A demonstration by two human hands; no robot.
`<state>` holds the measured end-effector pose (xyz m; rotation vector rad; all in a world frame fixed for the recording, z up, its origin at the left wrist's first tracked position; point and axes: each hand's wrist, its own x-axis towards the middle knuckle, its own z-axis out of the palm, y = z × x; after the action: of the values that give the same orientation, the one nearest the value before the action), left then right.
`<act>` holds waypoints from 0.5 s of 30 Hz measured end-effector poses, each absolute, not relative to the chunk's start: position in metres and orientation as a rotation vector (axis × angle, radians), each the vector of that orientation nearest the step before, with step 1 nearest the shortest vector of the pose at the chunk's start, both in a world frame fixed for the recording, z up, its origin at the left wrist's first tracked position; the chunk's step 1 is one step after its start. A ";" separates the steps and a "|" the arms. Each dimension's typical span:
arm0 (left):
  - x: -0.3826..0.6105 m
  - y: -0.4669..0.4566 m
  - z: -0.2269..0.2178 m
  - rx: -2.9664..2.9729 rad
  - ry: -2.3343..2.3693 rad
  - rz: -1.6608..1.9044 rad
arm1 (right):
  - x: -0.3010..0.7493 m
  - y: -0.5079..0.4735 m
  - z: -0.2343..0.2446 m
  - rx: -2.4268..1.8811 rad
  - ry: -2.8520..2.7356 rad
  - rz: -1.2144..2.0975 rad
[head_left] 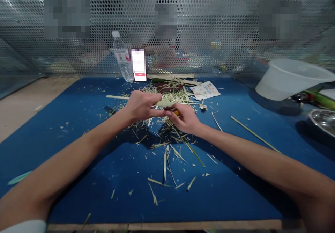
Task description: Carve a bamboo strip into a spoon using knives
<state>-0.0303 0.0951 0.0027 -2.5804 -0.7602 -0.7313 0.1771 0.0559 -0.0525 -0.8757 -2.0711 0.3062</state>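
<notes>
A perforated metal screen (pixel 167 13) stands ahead of me, with a blurred workspace showing through it. My blue mat (pixel 104 187) carries a plastic water bottle (pixel 122 61), a phone (pixel 138 65) and, off to the right, a white plastic basin (pixel 290 80). Pale plant shavings (pixel 167 95) lie heaped and scattered around my hands. My left hand (pixel 141 105) is clenched around a long pale strip (pixel 163 103), which sticks out from my fist on both sides. My right hand (pixel 185 119) pinches what looks like a small orange-handled knife (pixel 175 111) against the strip's end. Good control here means a firm left grip and a blade held short, close to my fingertips.
</notes>
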 end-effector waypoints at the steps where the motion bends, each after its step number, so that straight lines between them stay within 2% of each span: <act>1: -0.030 0.095 0.003 -2.585 -0.763 -0.718 | 0.177 0.056 -0.053 -0.876 -2.077 0.309; 15: -0.029 0.094 0.003 -2.646 -0.746 -0.659 | 0.178 0.057 -0.055 -0.871 -2.057 0.293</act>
<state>-0.0294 0.0940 0.0028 -2.6457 -0.7458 -0.6592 0.1784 0.0567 -0.0549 -0.8705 -2.0569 0.2933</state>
